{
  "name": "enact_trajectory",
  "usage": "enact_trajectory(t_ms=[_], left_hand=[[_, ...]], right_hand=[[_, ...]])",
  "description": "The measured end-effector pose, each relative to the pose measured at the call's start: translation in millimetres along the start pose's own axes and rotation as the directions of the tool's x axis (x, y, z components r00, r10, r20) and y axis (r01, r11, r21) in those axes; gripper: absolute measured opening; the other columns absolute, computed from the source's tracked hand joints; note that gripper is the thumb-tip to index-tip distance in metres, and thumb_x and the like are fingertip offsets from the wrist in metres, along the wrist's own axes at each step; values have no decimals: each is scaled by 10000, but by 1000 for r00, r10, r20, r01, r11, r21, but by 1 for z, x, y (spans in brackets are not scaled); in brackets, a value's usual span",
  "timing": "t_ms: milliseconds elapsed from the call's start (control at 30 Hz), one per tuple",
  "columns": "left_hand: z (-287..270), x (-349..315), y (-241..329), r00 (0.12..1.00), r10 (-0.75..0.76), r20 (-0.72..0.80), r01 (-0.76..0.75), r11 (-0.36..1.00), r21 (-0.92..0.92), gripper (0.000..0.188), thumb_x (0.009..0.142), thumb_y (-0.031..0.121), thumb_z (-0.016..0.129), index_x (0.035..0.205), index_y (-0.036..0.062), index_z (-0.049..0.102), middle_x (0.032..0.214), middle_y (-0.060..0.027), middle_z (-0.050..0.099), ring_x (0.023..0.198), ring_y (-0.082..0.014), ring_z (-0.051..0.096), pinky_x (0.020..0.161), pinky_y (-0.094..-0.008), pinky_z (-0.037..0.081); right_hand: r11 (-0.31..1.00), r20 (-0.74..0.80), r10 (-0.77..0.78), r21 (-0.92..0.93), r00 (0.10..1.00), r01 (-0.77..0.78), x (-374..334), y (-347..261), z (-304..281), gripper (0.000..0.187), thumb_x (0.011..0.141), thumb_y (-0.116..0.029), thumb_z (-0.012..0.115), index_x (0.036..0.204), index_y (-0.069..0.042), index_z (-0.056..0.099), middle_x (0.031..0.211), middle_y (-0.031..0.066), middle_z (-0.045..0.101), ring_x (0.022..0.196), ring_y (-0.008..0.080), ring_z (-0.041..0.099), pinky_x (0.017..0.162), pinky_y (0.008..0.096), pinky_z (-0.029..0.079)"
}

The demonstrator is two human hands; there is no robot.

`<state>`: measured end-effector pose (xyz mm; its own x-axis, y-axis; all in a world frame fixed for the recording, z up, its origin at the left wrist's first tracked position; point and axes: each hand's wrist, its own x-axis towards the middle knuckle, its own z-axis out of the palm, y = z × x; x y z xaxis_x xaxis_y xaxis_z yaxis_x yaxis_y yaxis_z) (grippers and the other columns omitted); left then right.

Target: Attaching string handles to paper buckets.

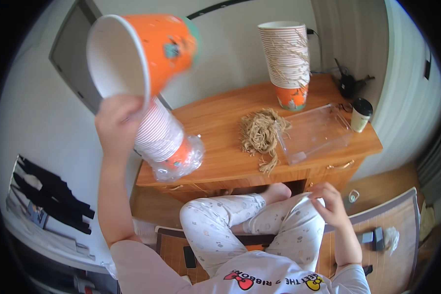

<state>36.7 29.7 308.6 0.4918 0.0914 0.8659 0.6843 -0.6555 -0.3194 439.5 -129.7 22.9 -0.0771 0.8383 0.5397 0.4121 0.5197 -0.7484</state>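
One orange paper bucket (169, 49) with a white inside is held up in the air, to the left of the twine heap (262, 132) and higher than it. It is tipped on its side, its open mouth turned left and its green-edged base to the right. The left hand (120, 125) pinches its rim, thumb and fingers closed on the edge.

The right hand (330, 203) is over the right knee, nearer the person than the twine heap and to its right. Its fingers are bent in toward the thumb; I cannot tell whether they pinch something thin or only rest on the trousers (299, 220).

Left of the twine heap, a nested stack of buckets (159, 132) stands on the wooden desk (215, 127), with crumpled clear plastic wrap (193, 154) around its lower part. The raised bucket overlaps the upper end of this stack in the view. Behind the twine heap and a little to its right stands a taller stack (284, 59), with tan cords poking out along its side. Just right of the heap lies a clear plastic box (313, 137), and farther right a lidded drink cup (361, 115).
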Motion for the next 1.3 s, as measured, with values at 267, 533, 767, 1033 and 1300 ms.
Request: enact_trajectory(t_ms=[267, 533, 767, 1033, 1300], left_hand=[[67, -138, 59, 846, 66, 529, 212, 869, -446, 186, 736, 218, 829, 799, 87, 714, 735, -36, 681, 743, -233, 655, 707, -368, 454], [91, -189, 28, 835, 71, 546, 215, 871, -442, 138, 792, 178, 765, 880, 121, 675, 828, -18, 693, 859, -207, 653, 818, -381, 435], [97, -190, 30, 837, 69, 543, 237, 848, -474, 196, 813, 171, 744, 992, 148, 668, 898, 11, 687, 962, -202, 626, 883, -389, 413], [92, -199, 50, 882, -80, 465, 301, 854, -423, 433, 783, 158, 768, 1202, 165, 659, 1147, -7, 649, 1055, -225, 588, 942, -408, 404], [92, -222, 135, 943, -213, 255, 332, 629, -703, 382, 704, 58, 815, 1061, 127, 696, 1071, -30, 651, 925, -238, 624, 823, -352, 475]], right_hand=[[992, 9, 88, -92, 996, -87, 18, 6, 88, 154, 831, 32, 663, 977, -16, 656, 1028, 133, 641, 908, 282, 658, 740, 320, 533], [788, -189, 151, -569, 970, -234, 112, 10, 149, 139, 900, -181, 635, 987, -74, 655, 946, 133, 655, 832, 372, 646, 723, 453, 525], [559, -229, 491, -657, 841, -506, 143, 37, 165, 155, 899, -198, 626, 996, -81, 598, 852, 146, 686, 852, 367, 665, 719, 468, 517], [621, -144, 496, -630, 856, -466, 138, 34, 156, 178, 919, -243, 629, 965, -73, 601, 817, 163, 687, 812, 380, 660, 700, 480, 503], [934, 31, 319, 157, 947, -320, 93, -4, 113, 109, 974, -105, 633, 944, -28, 562, 796, 2, 534, 729, 77, 479, 637, 243, 414]])
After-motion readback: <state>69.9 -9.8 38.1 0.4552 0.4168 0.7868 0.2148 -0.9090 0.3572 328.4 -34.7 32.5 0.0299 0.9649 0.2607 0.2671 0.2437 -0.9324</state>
